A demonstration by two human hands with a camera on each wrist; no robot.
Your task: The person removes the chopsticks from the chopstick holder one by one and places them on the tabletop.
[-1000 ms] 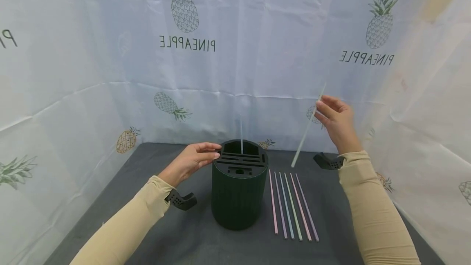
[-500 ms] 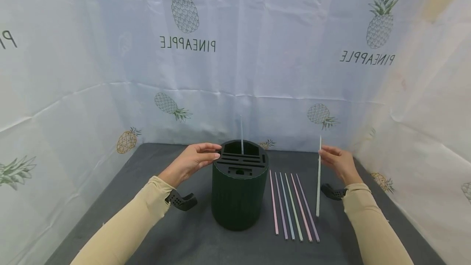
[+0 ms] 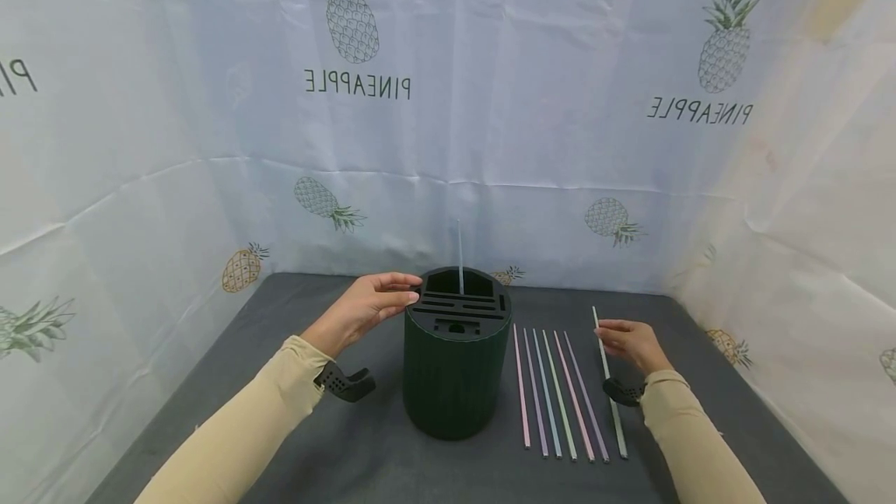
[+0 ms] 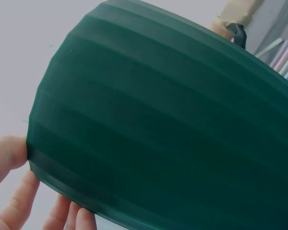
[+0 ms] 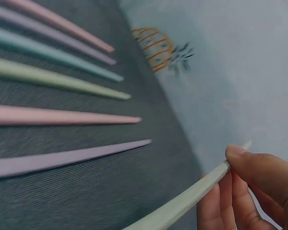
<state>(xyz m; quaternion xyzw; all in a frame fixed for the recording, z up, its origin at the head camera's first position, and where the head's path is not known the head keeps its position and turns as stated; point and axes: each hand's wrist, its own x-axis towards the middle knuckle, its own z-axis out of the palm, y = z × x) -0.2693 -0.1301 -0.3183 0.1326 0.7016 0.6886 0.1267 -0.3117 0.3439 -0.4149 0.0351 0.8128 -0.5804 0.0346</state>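
My right hand (image 3: 633, 344) pinches a pale green chopstick (image 3: 617, 428) near its thin end, with thumb and fingers closed on it in the right wrist view. That chopstick slants low over the dark table, right of a row of pastel chopsticks (image 3: 563, 395); I cannot tell whether it touches the table. My left hand (image 3: 367, 306) rests its fingertips on the left rim of a dark green ribbed holder (image 3: 451, 387), fingers fairly straight. A pale blue chopstick (image 3: 460, 255) stands upright in the holder's back compartment, its lower part hidden.
The dark table (image 3: 336, 457) ends at a white curtain (image 3: 525, 138) printed with pineapples, which hangs behind and along both sides. Slots and a small hole cut the holder's top, in front of its back compartment. A black wrist strap mount (image 3: 346, 382) juts below my left wrist.
My right hand has come down from above the back of the table, lowering the pale green chopstick to the right end of the row. My left hand and the holder have stayed put.
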